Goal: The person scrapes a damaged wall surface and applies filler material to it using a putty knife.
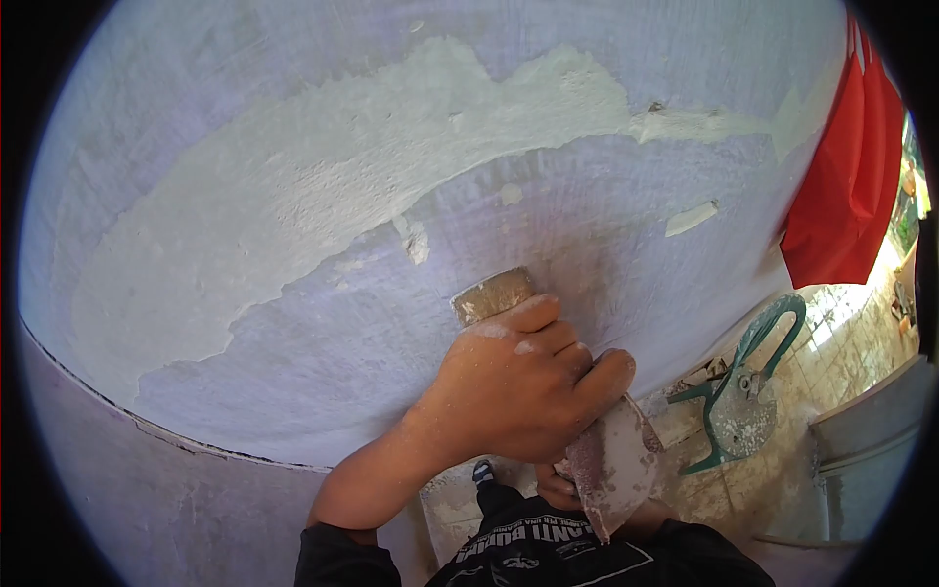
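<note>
My left hand (518, 391) is raised against a purple wall (606, 235), fingers closed on a small tan scraper (494, 293) whose end presses flat on the surface. Below it, my right hand (558, 486) is mostly hidden behind the left; it grips a wide putty knife (614, 468) caked with pale filler, blade pointing down. A large rough patch of whitish filler (323, 186) spreads across the wall above and to the left of the scraper. Smaller dabs sit to the right.
A red cloth (851, 176) hangs at the upper right. A green plastic chair (743, 391), spattered with filler, stands on the tiled floor (851, 342) at the right. A dark seam (176, 435) runs along the wall's lower left.
</note>
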A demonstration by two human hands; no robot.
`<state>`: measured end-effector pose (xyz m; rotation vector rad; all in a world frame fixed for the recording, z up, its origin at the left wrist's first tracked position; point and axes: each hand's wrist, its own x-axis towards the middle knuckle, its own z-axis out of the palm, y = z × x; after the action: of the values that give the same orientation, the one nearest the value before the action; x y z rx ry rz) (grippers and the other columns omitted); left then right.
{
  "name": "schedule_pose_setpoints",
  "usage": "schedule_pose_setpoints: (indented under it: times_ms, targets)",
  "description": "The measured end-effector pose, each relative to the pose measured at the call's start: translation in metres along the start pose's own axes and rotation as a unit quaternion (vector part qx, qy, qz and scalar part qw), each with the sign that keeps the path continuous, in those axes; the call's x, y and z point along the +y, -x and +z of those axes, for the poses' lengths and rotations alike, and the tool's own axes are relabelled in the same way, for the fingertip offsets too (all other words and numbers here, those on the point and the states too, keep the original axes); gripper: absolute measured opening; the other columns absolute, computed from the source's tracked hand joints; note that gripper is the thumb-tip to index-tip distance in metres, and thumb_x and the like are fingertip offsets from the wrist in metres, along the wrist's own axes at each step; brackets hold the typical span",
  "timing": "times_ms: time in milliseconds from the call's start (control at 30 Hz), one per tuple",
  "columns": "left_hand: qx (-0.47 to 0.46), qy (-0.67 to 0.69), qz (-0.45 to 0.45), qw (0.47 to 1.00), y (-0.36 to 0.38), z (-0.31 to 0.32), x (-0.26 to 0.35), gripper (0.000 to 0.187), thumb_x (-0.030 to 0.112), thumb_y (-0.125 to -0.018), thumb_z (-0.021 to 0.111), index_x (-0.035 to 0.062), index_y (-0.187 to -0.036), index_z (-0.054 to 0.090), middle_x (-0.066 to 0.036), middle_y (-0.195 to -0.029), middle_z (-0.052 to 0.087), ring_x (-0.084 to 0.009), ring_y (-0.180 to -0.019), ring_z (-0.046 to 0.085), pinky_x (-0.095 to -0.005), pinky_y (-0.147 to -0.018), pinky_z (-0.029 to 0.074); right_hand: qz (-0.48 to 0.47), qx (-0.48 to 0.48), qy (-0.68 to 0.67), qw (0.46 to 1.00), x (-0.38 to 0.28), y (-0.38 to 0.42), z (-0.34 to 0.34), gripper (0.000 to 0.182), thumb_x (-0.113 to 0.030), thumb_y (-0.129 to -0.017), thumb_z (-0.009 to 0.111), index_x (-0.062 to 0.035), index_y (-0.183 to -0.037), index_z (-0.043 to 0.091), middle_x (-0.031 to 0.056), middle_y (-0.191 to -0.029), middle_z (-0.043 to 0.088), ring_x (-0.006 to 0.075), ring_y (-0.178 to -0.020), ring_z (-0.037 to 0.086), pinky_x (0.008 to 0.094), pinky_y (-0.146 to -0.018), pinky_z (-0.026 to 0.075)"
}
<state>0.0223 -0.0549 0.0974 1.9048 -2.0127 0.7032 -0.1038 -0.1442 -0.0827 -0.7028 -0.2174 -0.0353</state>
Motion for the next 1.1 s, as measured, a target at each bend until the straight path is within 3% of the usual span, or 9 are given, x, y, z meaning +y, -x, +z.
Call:
schedule_pose_setpoints:
  times_ms: [133,233,433,533,1000,1100]
  targets:
    - [-0.03,-0.006,-0.02,0.999,-0.002,-0.005,0.003,0.024,0.022,-0.063,0.065,0.0112,-0.085,0.064,0.004,-0.06,0.054,-0.0142,-0.055,0.052,-0.0278,-0.06,0.039,-0.036,0.02,0.043,0.998,-0.013,-0.002,0.017,0.055,-0.017,-0.095,0.055,-0.0003,-0.142,0.031,0.0096,-0.127,0.051,0.017,-0.114,0.053,0.0329,-0.097,0.045]
    - [-0.03,-0.013,-0.017,0.999,-0.002,-0.003,0.002,0.024,0.022,-0.063,0.065,0.0113,-0.085,0.064,0.004,-0.06,0.055,-0.0141,-0.055,0.052,-0.0277,-0.061,0.039,-0.032,0.014,0.014,0.999,0.013,0.004,-0.01,0.059,-0.016,-0.094,0.058,-0.0008,-0.143,0.03,0.0098,-0.128,0.05,0.0169,-0.115,0.052,0.033,-0.097,0.045]
    - [-0.022,-0.026,-0.027,0.999,0.001,0.008,0.004,0.027,0.024,-0.062,0.066,0.0115,-0.085,0.064,0.004,-0.06,0.055,-0.014,-0.056,0.052,-0.0278,-0.061,0.039,-0.038,0.019,0.08,0.996,0.006,0.009,-0.016,0.064,-0.016,-0.092,0.06,-0.0014,-0.145,0.028,0.0095,-0.131,0.049,0.0168,-0.117,0.051,0.033,-0.098,0.044]
    - [-0.017,-0.039,-0.024,0.999,-0.006,0.002,0.001,0.027,0.025,-0.062,0.067,0.0115,-0.085,0.064,0.003,-0.059,0.054,-0.0144,-0.056,0.052,-0.0278,-0.061,0.039,-0.014,-0.028,-0.003,1.0,-0.004,-0.004,-0.02,0.065,-0.018,-0.093,0.061,-0.002,-0.146,0.026,0.0098,-0.133,0.048,0.0166,-0.118,0.051,0.0323,-0.097,0.044]
    - [-0.034,-0.066,-0.044,0.996,-0.015,-0.005,0.003,0.026,0.022,-0.062,0.066,0.0126,-0.087,0.062,0.004,-0.056,0.052,-0.015,-0.054,0.052,-0.0273,-0.06,0.039,-0.067,-0.005,0.053,0.996,-0.033,-0.018,-0.006,0.063,-0.021,-0.094,0.06,-0.0025,-0.145,0.028,0.0094,-0.132,0.048,0.0166,-0.118,0.05,0.0309,-0.096,0.045]
    - [-0.067,-0.091,-0.065,0.992,-0.029,-0.017,0.01,0.028,0.021,-0.064,0.067,0.0109,-0.09,0.061,0.003,-0.059,0.053,-0.0167,-0.062,0.055,-0.0289,-0.065,0.043,-0.071,-0.008,0.079,0.994,-0.043,-0.01,0.002,0.062,-0.021,-0.095,0.059,-0.0026,-0.145,0.028,0.0093,-0.132,0.048,0.0165,-0.118,0.05,0.0306,-0.096,0.045]
